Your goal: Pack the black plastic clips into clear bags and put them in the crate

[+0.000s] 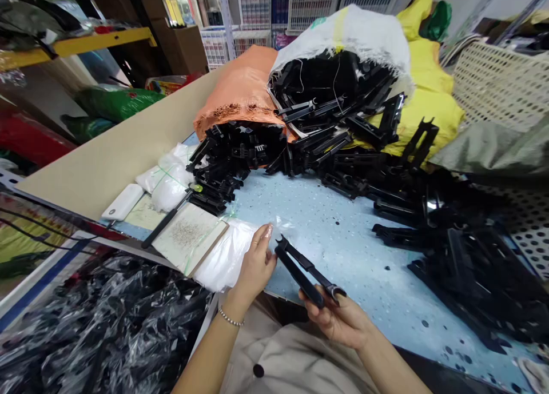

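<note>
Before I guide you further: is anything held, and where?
The right hand holds a black plastic part by its near end; the left hand pinches clear film.

Table [338, 211]: three sacks at the back, left sack [244, 85], middle sack [369, 34], right sack [433, 96]. Plastic parts [412, 194] in left and middle sacks, spilling out in front, heaped down the right side. Left side: flat slab [189, 234], long-handled tool [169, 219] along its left edge, bagged bundle [169, 182] behind, plastic bags [227, 254] just right. Bagged pieces [128, 331] in bin [47, 282], front left, below table. Perforated basket [506, 79] far right. Crates [313, 5] behind sacks.
</note>
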Demonstrator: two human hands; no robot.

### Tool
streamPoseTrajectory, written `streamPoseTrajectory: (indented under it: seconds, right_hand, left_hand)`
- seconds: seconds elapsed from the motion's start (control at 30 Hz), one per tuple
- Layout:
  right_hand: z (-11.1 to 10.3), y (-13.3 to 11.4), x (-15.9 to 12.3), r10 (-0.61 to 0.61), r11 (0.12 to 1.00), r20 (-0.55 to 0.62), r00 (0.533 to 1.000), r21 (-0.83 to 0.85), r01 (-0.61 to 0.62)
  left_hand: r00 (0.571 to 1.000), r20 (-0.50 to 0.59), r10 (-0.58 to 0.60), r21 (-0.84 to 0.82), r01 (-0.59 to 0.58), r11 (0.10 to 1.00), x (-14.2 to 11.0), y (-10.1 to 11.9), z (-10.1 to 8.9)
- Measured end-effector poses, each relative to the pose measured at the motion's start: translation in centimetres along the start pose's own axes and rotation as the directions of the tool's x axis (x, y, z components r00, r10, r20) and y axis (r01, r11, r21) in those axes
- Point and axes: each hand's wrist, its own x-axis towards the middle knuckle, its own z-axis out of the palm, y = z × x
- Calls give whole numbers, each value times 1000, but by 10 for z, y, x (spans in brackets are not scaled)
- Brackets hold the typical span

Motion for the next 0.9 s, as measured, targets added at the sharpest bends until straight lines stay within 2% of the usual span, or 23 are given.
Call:
streamPoseTrajectory:
  seconds: [0.13,0.23,0.3,0.33,0.4,0.5,0.57,0.63,0.7,0.8,0.9]
  right_hand:
    - [-17,5,0,-14,1000,73,997,-6,15]
    - [-20,5,0,82,996,51,995,10,-83]
    - [-20,1,2,105,993,28,994,48,-107]
    - [-18,-2,4,83,995,4,997,46,-83]
    - [-12,-5,10,-37,998,-86,996,-46,33]
    - [6,-3,20,-285,916,-228,931,-350,194]
    - [17,0,25,-352,878,-234,906,-418,233]
    - [22,1,28,-261,935,-170,950,-290,205]
    - [20,-1,28,-126,987,-37,991,-101,122]
    - [11,-3,26,-48,998,119,992,32,45]
    - [5,0,27,-36,997,179,983,68,24]
  left_hand:
    - [999,31,-27,53,25,998,-6,-10,-2]
    - [998,47,49,-10,-48,999,-6,-14,-6]
    - [997,68,43,-32,-41,999,-6,-13,-9]
    - [996,82,26,-22,-24,999,-6,-11,-10]
    - [991,129,25,37,-30,999,-7,-4,-10]
    - [977,186,107,133,-133,982,-11,10,-8]
    - [968,202,146,135,-175,975,-13,17,-10]
    - [969,191,156,108,-178,978,-13,18,-15]
    - [982,136,132,83,-144,986,-12,14,-23]
    - [999,18,43,39,-44,998,-9,1,-31]
    - [989,-144,-15,23,18,1000,-7,-8,-28]
